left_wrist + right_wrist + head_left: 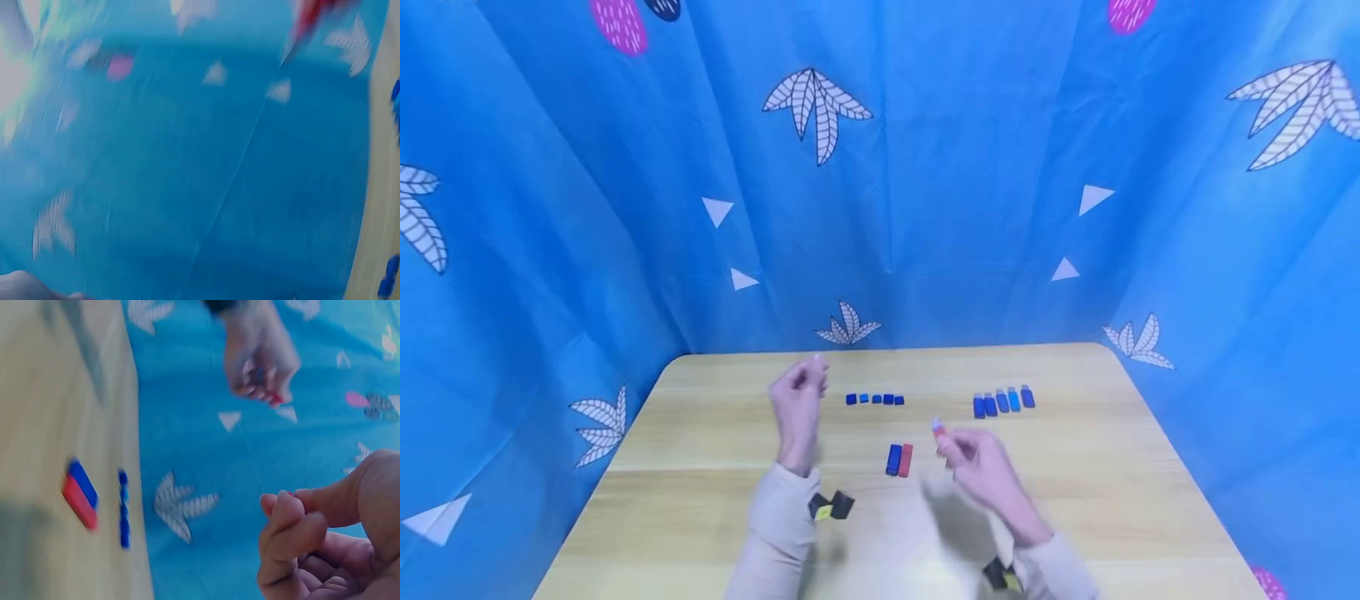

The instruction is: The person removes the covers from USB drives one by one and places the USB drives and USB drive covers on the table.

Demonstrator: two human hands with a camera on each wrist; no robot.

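My right hand [987, 473] pinches a red USB stick [938, 429] between thumb and fingers, its pale metal plug pointing up and away; in the right wrist view the fingers hide nearly all of it. To the left, my left hand [797, 404] is raised over the table's back part. Its fingertips pinch a small red piece [277, 399], mostly covered, that looks like a cap. Between the hands lie a blue stick [893, 460] and a red stick [906, 461], side by side with no plug showing. A blurred red shape [312, 15] crosses the top of the left wrist view.
Several blue USB sticks [1002, 402] with bare plugs form a row at the back right. A row of small blue caps [876, 399] lies at the back middle. Behind the wooden table [700, 467] hangs a blue patterned curtain [925, 208].
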